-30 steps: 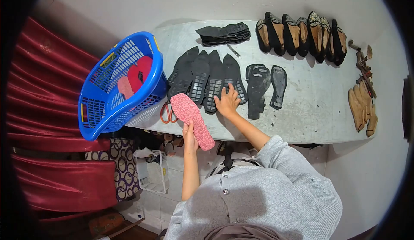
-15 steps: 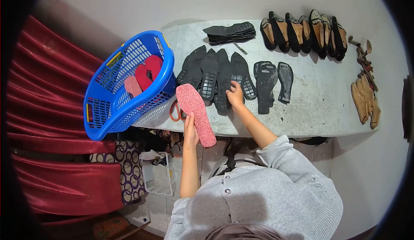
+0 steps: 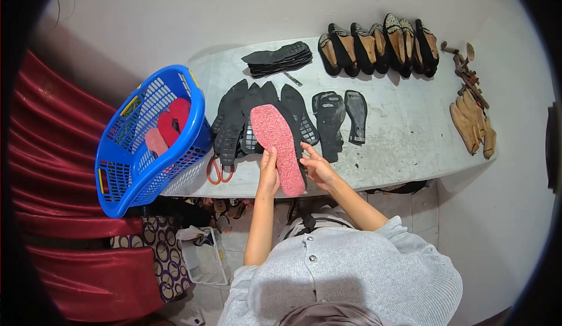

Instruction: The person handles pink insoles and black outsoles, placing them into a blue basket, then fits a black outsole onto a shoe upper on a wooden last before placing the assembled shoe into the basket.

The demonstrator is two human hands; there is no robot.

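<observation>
- White wall (image 3: pixel 263 9) behind; pale table (image 3: pixel 398 138) just right of the blue basket (image 3: pixel 199 109).
- Right of the basket, over the table's near edge: pink insole (image 3: pixel 275 141), gripped in the left hand (image 3: pixel 269 173).
- Farther right of the basket: right hand (image 3: pixel 319 171), fingers curled at a black sole (image 3: pixel 296 141) behind the insole; cannot tell whether gripping.
- Inside the basket: red pieces (image 3: pixel 170 129).
- Far right of the basket: black shoes (image 3: pixel 364 50).
</observation>
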